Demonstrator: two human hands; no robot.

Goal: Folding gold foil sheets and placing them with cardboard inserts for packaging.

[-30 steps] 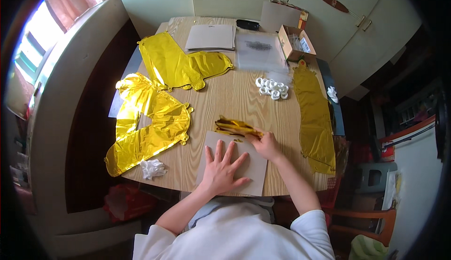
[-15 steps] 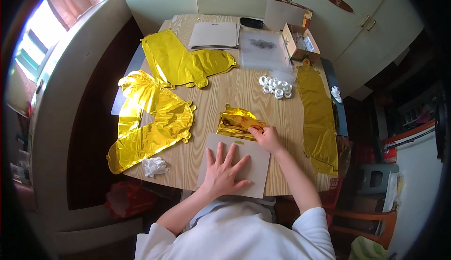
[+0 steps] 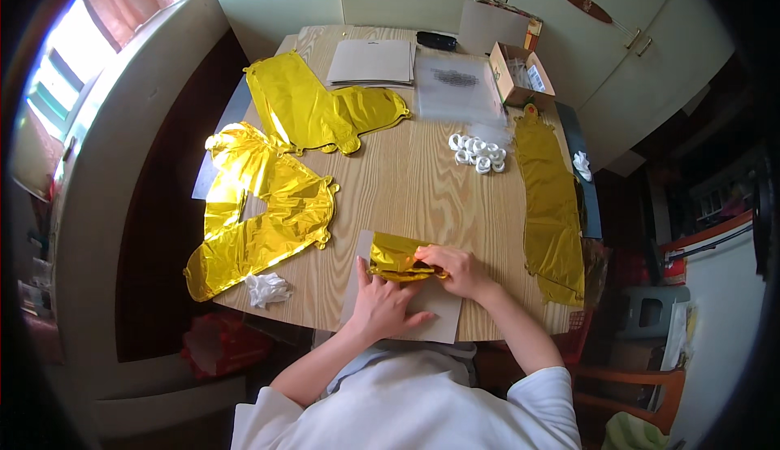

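Note:
A grey card (image 3: 444,313) lies at the near edge of the table. Over its upper part is a folded gold foil balloon (image 3: 396,248), bent toward me. My left hand (image 3: 380,309) rests flat on the card, fingers spread, with some fingertips covered by the foil. At the balloon's right end, my right hand (image 3: 460,271) grips the foil between thumb and fingers, close to the card's right edge. The foil hides the top of the card except its left corner.
Flat gold foil balloons lie at the left (image 3: 284,235), far left (image 3: 305,97) and right (image 3: 552,206). White ribbon rolls (image 3: 479,153), stacked grey cards (image 3: 370,62), clear bags (image 3: 455,97) and an open cardboard box (image 3: 520,76) stand farther back. Crumpled white tissue (image 3: 266,289) sits front left.
My right hand has drawn the foil toward me, folding it down over the card's top and onto my left fingertips. My left hand has stayed in about the same place.

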